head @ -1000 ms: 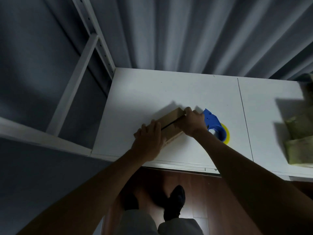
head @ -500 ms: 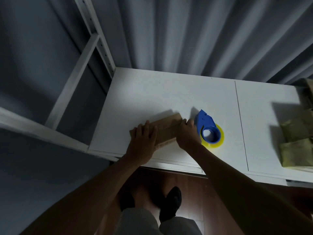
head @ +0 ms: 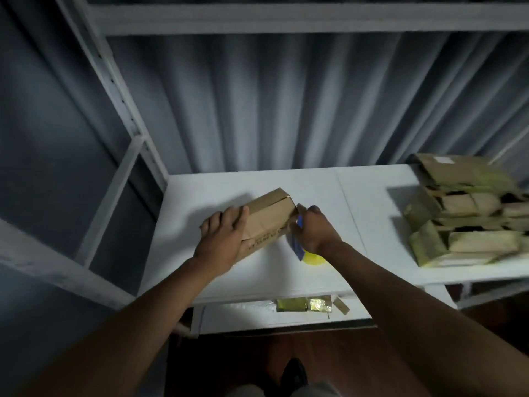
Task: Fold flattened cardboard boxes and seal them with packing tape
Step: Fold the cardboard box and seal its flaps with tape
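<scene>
Standing at a white shelf (head: 217, 285), I see my dark shoe (head: 293, 373) on the wooden floor below, and on a lower white board just under the shelf's front edge a few small yellow-green packets (head: 303, 305). My left hand (head: 226, 239) lies over the near-left end of a small brown folded cardboard box (head: 267, 216), fingers curled round its far-left corner, holding it down on the shelf. The box sits tilted, its long side running from my left hand up and away to the right, with a line of small print along the near face and a flap seam at the far end. My right hand (head: 312, 227) is at the box's right end, fingertips touching that corner, and it grips a blue plastic tape dispenser (head: 296, 245) whose body shows under the palm; the yellow roll of packing tape (head: 313, 258) peeks out just nearer to me than the wrist. How the fingers wrap the dispenser is mostly hidden by the back of the hand. Well off to the right of my right hand, a blurred heap of brown and greenish flattened cardboard pieces (head: 469, 213) is stacked on the same shelf. Beyond both hands hangs a grey pleated curtain (head: 286, 104), framed by white metal shelf posts (head: 114, 90).
</scene>
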